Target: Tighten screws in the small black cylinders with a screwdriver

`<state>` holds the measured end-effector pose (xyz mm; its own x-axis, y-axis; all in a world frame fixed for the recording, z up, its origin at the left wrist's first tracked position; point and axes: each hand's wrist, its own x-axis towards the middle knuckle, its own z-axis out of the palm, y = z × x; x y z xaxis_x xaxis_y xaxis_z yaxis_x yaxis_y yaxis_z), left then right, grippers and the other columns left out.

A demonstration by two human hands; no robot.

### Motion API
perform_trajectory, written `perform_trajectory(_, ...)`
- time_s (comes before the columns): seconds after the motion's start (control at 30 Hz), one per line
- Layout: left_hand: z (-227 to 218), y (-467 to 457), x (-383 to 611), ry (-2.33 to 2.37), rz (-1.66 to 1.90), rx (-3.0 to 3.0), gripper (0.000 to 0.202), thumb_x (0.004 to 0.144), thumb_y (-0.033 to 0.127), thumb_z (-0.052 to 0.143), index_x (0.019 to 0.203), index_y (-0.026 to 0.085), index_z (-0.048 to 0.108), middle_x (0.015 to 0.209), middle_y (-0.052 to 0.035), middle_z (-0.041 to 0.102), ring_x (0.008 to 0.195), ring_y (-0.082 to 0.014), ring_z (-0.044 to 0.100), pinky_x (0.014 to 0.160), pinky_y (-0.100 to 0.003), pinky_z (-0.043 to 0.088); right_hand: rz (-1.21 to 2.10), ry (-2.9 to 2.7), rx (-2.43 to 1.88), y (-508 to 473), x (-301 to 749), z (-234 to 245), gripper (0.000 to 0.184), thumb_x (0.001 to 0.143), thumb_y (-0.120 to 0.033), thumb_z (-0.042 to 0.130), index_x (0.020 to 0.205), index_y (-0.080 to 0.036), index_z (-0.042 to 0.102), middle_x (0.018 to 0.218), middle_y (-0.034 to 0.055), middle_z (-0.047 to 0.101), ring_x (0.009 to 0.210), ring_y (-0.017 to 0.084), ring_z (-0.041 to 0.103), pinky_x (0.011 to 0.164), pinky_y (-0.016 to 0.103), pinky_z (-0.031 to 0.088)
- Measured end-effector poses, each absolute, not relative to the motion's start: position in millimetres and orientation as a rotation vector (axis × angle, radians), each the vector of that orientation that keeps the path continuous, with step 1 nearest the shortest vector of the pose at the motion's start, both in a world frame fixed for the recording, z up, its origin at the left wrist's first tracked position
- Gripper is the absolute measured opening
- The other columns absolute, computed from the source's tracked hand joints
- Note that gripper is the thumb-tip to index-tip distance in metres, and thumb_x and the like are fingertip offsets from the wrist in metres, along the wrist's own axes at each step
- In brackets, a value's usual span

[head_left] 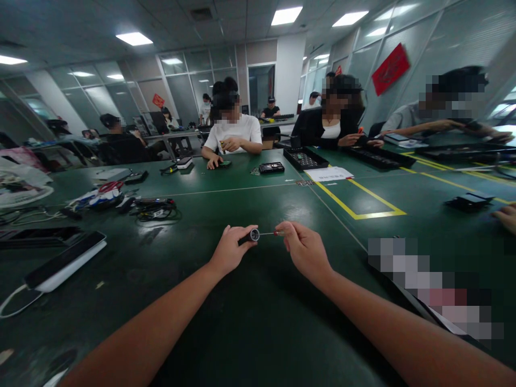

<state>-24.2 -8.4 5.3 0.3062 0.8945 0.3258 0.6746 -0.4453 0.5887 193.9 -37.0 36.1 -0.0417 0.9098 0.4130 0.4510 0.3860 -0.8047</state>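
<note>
Above the green tabletop, my left hand is closed round a short black cylinder. Its round, silver-rimmed end, much like a flashlight head, faces me; the rest is partly covered by my fingers. My right hand pinches a screwdriver by its small reddish handle. The thin metal shaft points left, and its tip meets or nearly meets the cylinder's rim. Whether the tip sits in a screw is too small to tell.
Bundled black cables lie to the left, near a black-and-white power strip or box. Yellow tape marks the table at right. Black trays stand farther back, where several people work. A pixelated sheet lies at right.
</note>
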Motion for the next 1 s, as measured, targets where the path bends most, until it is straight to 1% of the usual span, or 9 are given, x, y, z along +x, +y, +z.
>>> perform_trajectory(0.1,5.4,-9.2,-24.0,1.412,0.898,2.262,0.04,0.09,0.024,0.067,0.129,0.032,0.062,0.12,-0.0025,0.069,0.117,-0.0249,0.059,0.116,-0.059,0.021,0.531,-1.679,-1.263,-36.4,193.8,36.0,0.038,0.101,-0.046,0.041,0.1,-0.022,0.072,0.066,0.0003,0.063,0.056,0.017,0.058,0.056,0.03,0.04)
perform_trajectory(0.23,4.8,-8.8,-24.7,1.405,0.927,2.265,0.038,0.091,0.024,0.067,0.128,0.032,0.063,0.12,-0.003,0.069,0.116,-0.0249,0.059,0.116,-0.058,0.022,0.559,-1.673,-1.249,-35.9,193.0,34.0,0.033,0.099,-0.035,0.041,0.118,-0.02,0.064,0.08,0.0033,0.069,0.067,0.019,0.063,0.061,0.031,0.044)
perform_trajectory(0.33,3.9,-7.8,-25.6,1.399,0.95,2.254,0.037,0.091,0.025,0.066,0.128,0.031,0.063,0.123,-0.0039,0.069,0.117,-0.0253,0.059,0.114,-0.057,0.024,0.602,-1.7,-1.2,-36.3,192.7,33.7,0.029,0.097,-0.029,0.042,0.116,-0.022,0.063,0.083,0.0026,0.069,0.071,0.019,0.063,0.064,0.031,0.046)
perform_trajectory(0.4,3.5,-7.9,-26.0,1.397,0.949,2.257,0.037,0.09,0.026,0.067,0.127,0.031,0.063,0.122,-0.0037,0.069,0.117,-0.0253,0.059,0.114,-0.057,0.025,0.612,-1.704,-1.203,-36.5,192.6,35.1,0.029,0.098,-0.032,0.042,0.11,-0.022,0.066,0.079,0.0017,0.068,0.067,0.019,0.062,0.062,0.031,0.045)
perform_trajectory(0.53,3.6,-9.3,-26.0,1.404,0.938,2.266,0.038,0.09,0.025,0.067,0.127,0.033,0.063,0.122,-0.0027,0.069,0.118,-0.025,0.058,0.115,-0.058,0.022,0.525,-1.721,-1.272,-35.9,192.5,37.9,0.038,0.101,-0.042,0.037,0.098,-0.024,0.07,0.071,0.0017,0.066,0.065,0.02,0.063,0.062,0.032,0.044)
perform_trajectory(0.6,3.6,-9.7,-26.0,1.406,0.924,2.276,0.037,0.09,0.025,0.067,0.127,0.033,0.064,0.122,-0.0028,0.069,0.118,-0.025,0.058,0.116,-0.058,0.021,0.507,-1.726,-1.287,-35.5,192.5,37.7,0.034,0.101,-0.04,0.038,0.105,-0.024,0.068,0.071,0.0017,0.066,0.062,0.02,0.062,0.06,0.032,0.043)
perform_trajectory(0.73,3.3,-8.9,-26.8,1.407,0.932,2.278,0.037,0.091,0.025,0.066,0.127,0.033,0.063,0.124,-0.0029,0.069,0.118,-0.0251,0.058,0.116,-0.058,0.022,0.575,-1.737,-1.258,-37.2,191.9,35.5,0.032,0.098,-0.033,0.042,0.124,-0.021,0.056,0.078,0.0026,0.067,0.061,0.019,0.061,0.058,0.032,0.044)
perform_trajectory(0.83,2.9,-7.8,-27.5,1.408,0.958,2.265,0.038,0.09,0.025,0.067,0.127,0.033,0.063,0.125,-0.0027,0.068,0.119,-0.025,0.058,0.114,-0.056,0.026,0.606,-1.741,-1.227,-38.8,191.1,35.6,0.03,0.097,-0.03,0.043,0.123,-0.021,0.055,0.082,0.0025,0.067,0.067,0.019,0.062,0.063,0.032,0.045)
perform_trajectory(1.0,2.4,-7.7,-27.4,1.422,0.954,2.25,0.038,0.09,0.025,0.067,0.128,0.032,0.063,0.126,-0.0042,0.068,0.119,-0.0258,0.058,0.115,-0.059,0.023,0.581,-1.746,-1.303,-37.7,191.5,37.0,0.03,0.101,-0.04,0.038,0.108,-0.023,0.061,0.073,0.0013,0.064,0.061,0.019,0.06,0.058,0.032,0.04)
